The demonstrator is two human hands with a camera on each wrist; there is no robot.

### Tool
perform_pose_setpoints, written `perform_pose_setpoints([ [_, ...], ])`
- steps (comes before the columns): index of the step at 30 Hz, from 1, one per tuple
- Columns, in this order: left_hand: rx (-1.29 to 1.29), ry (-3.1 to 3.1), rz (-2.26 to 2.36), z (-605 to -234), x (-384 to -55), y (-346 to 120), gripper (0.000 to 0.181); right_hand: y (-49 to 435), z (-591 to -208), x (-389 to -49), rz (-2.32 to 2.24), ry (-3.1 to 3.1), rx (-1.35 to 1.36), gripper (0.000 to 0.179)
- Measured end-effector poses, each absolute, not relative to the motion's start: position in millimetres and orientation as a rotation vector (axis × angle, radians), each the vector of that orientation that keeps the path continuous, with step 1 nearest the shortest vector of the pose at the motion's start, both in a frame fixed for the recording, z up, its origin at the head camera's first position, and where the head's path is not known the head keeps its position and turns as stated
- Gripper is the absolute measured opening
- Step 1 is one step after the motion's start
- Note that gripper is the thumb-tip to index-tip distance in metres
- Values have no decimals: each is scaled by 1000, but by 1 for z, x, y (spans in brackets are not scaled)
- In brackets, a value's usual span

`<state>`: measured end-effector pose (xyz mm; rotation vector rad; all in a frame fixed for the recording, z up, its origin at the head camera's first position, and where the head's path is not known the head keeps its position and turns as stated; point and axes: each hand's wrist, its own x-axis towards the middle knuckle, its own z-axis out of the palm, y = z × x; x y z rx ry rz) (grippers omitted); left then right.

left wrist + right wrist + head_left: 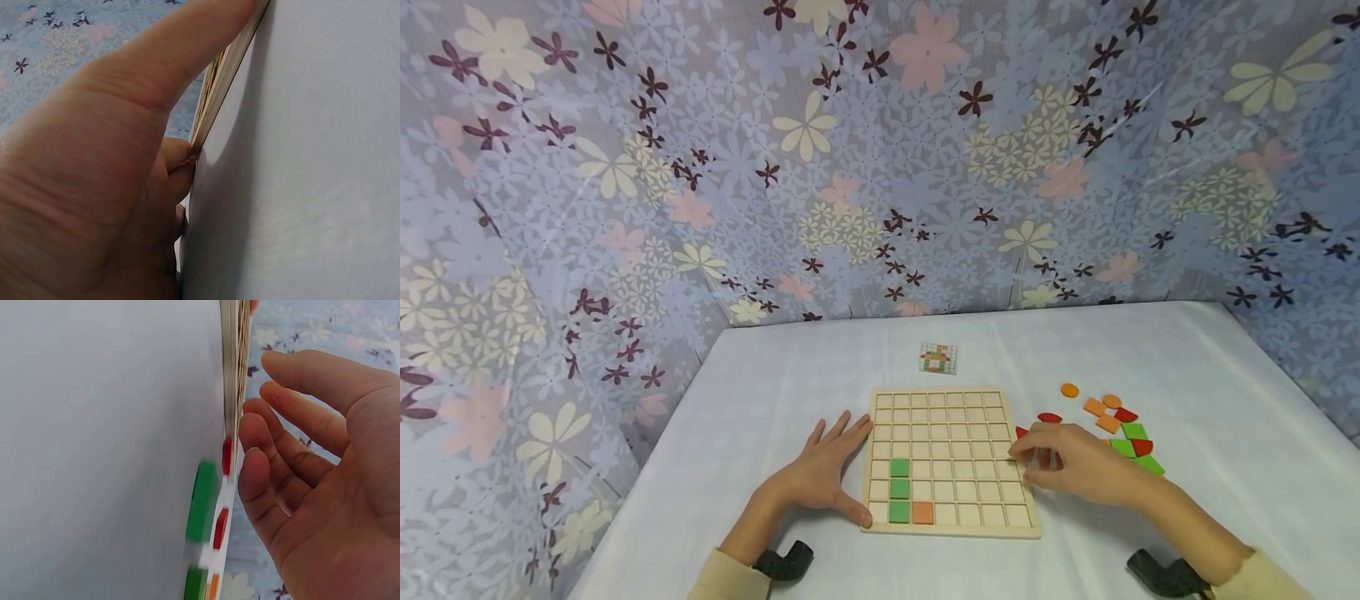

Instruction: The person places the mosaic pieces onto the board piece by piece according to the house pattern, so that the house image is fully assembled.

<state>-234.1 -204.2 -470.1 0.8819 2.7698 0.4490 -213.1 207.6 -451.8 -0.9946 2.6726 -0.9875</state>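
A wooden grid board [955,531] lies on the white cloth. Three green square tiles [898,489] fill cells in one column, and an orange square tile [922,512] sits beside the lowest. Along the board's left edge, my left hand [820,475] spreads its fingers and touches the frame; its thumb [181,53] rests on the near corner in the left wrist view. My right hand [1078,462] hovers at the board's right edge. In the right wrist view its fingers [253,472] bend loosely, apart from the thumb, with nothing between them.
Right of the board lie loose pieces: orange circles [1070,390], orange squares [1108,424], red pieces [1049,417] and green pieces [1135,431]. My right hand hides some. A small patterned card [937,358] lies behind the board. Floral fabric [880,167] hangs past the table.
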Motion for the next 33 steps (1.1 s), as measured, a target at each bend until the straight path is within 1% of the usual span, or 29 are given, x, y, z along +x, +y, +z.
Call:
perform_pose_setpoints([
  [14, 892, 2771, 443, -471, -235, -205, 139, 244, -457, -213, -1021, 2749, -825, 31],
  [22, 890, 2783, 438, -475, -236, -205, 140, 263, -456, -219, -1008, 2786, -657, 35],
  [33, 890, 2779, 440, -471, -236, -204, 140, 283, -458, -224, -989, 2852, -568, 27],
])
